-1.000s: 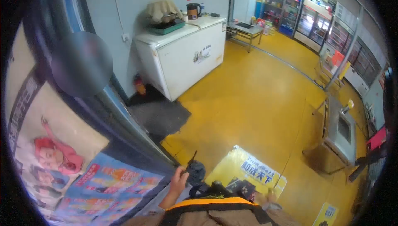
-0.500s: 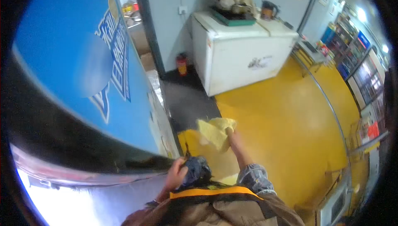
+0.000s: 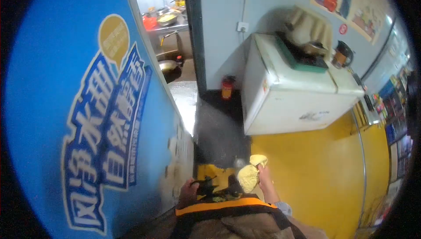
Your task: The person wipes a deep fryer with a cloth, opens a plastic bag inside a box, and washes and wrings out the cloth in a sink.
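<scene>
Low in the view, my right hand [image 3: 265, 178] is closed around a crumpled pale yellow cloth [image 3: 248, 179], part of which sticks up above the fingers. My left hand [image 3: 188, 191] is in shadow beside the blue panel, its fingers curled at a dark, crumpled bundle [image 3: 205, 187]. What that bundle is made of cannot be made out. An orange-edged dark garment [image 3: 223, 205] on my body lies just below both hands.
A large blue panel with white lettering [image 3: 94, 129] fills the left side. Beyond it, a doorway shows a counter with pans [image 3: 166, 19]. A fire extinguisher [image 3: 227, 88] stands by the wall, left of a white chest freezer [image 3: 289, 112]. Yellow floor [image 3: 315, 169] stretches right.
My view has turned left, bringing the doorway and panel lettering into fuller sight. The yellow cloth has gone from hanging spread out to bunched up. Both hands sit lower in the view.
</scene>
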`<state>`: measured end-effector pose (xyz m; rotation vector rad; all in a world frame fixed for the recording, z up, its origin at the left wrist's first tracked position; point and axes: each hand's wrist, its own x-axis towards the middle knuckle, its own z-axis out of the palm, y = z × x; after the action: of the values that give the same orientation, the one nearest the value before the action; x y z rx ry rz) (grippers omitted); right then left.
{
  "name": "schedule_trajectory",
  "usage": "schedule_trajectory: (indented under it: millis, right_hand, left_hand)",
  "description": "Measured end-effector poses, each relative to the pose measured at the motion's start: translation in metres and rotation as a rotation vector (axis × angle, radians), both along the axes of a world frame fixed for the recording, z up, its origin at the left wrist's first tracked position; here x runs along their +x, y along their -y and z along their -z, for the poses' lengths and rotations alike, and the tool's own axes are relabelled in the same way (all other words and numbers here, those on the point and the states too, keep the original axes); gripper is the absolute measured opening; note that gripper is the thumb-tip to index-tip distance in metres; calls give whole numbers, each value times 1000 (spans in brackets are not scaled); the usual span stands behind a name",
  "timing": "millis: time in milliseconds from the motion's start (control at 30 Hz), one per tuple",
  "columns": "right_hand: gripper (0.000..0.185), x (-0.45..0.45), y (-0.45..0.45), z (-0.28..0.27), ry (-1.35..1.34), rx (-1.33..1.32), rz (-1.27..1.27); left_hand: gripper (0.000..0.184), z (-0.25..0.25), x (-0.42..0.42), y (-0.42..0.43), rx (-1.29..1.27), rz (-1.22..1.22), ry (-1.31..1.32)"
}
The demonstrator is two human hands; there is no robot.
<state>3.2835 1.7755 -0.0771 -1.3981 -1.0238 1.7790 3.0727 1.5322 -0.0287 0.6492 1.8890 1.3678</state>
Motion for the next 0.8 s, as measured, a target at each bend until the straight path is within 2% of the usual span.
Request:
schedule_trajectory:
  millis: [100, 167, 200, 233, 300, 333, 400, 500, 600, 700, 800]
  right_hand:
    - [26, -29, -75, -8, 6, 13, -156]
    - [28, -60, -131, -20, 20, -8, -265]
    - [28, -78, -158, -29, 46, 64, -332]
    - [28, -97, -180, -45, 73, 133, -400]
    - [31, -130, -226, -46, 185, 221, -574]
    - [31, -150, -243, -48, 159, 210, -675]
    - [32, -194, -277, -55, 112, 189, -884]
    - [33, -267, -301, -40, 76, 192, -1129]
    - [33, -336, -292, -48, -151, 152, -1238]
    - [32, -392, -284, -74, -140, 128, -1387]
    - [33, -441, -295, -107, 87, 286, -1488]
  left_hand:
    - [18, -37, -14, -77, -99, -126, 128]
    - [16, -30, -23, -125, 56, -203, -57]
    - [16, -29, -30, -149, 127, -237, -152]
    - [13, -51, -33, -174, 128, -288, -56]
    - [11, -52, -44, -207, 227, -412, 114]
    - [10, -49, -48, -217, 275, -481, 201]
    - [11, -21, -64, -229, 263, -549, 107]
    - [13, -14, -85, -249, 223, -639, 102]
    - [17, -12, -114, -269, 93, -685, 92]
    - [19, -1, -151, -290, 146, -700, 98]
    - [20, 1, -202, -320, 145, -707, 36]
